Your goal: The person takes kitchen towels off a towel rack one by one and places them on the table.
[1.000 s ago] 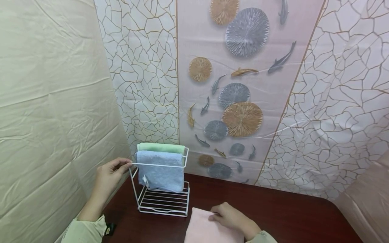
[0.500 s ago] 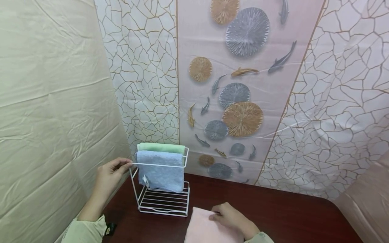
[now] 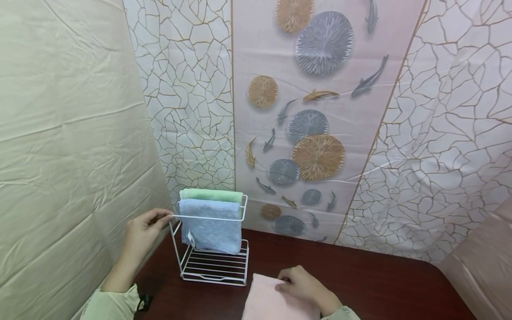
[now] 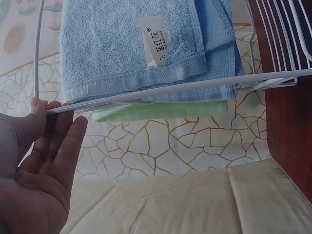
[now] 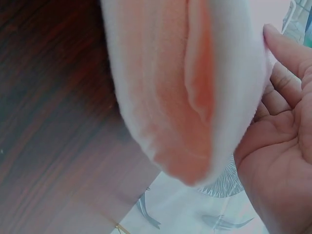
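Observation:
In the head view my left hand [image 3: 144, 231] pinches the upper left front corner of a white wire rack [image 3: 214, 281]. The left wrist view shows that thumb and fingers on the rack's top wire [image 4: 195, 85]. A blue towel [image 3: 212, 226] with a white label [image 4: 154, 41] hangs folded over the rack, and a green towel [image 3: 212, 194] hangs behind it. To the right of the rack, my right hand [image 3: 302, 286] grips the edge of a folded pink towel [image 3: 266, 300]. Close up, the pink towel's open folds [image 5: 165, 97] show beside the right palm.
The dark red-brown table [image 3: 380, 280] extends to the right of the pink towel. A patterned cloth [image 3: 192, 111] hangs behind the table, and a cream cloth [image 3: 80, 155] closes off the left side. A small black object [image 3: 145, 303] lies by the left sleeve.

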{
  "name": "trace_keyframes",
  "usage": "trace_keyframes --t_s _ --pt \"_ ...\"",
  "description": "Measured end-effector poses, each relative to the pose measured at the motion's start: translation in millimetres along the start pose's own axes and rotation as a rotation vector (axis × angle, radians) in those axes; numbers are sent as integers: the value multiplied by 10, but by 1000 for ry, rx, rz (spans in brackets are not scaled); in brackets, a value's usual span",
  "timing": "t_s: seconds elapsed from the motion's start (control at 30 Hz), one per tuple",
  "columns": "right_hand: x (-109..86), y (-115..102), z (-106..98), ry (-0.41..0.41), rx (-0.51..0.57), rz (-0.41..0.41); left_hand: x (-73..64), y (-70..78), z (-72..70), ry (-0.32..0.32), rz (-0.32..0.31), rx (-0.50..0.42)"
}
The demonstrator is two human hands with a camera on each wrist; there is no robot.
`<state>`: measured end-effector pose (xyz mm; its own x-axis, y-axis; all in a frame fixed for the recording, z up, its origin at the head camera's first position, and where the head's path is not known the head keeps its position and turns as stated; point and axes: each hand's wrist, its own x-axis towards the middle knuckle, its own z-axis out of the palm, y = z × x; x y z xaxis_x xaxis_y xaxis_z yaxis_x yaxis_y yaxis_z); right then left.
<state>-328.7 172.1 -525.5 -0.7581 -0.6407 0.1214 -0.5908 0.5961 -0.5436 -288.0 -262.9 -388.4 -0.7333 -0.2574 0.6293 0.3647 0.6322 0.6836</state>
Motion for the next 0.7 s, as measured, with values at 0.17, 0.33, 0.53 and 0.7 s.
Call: trace_keyframes --t_s 0.17,0.33,0.53,0.7 --pt "-10 -21 -12 8 17 -18 -2 -6 -5 1 0 -3" --pt "-18 -29 -35 23 18 -32 -2 -5 -2 4 -2 -6" --pt "-10 -32 -51 -2 49 3 -4 -2 -3 1 -2 -5" --pt "-14 -42 -66 3 52 -19 -7 3 -8 0 -5 -1"
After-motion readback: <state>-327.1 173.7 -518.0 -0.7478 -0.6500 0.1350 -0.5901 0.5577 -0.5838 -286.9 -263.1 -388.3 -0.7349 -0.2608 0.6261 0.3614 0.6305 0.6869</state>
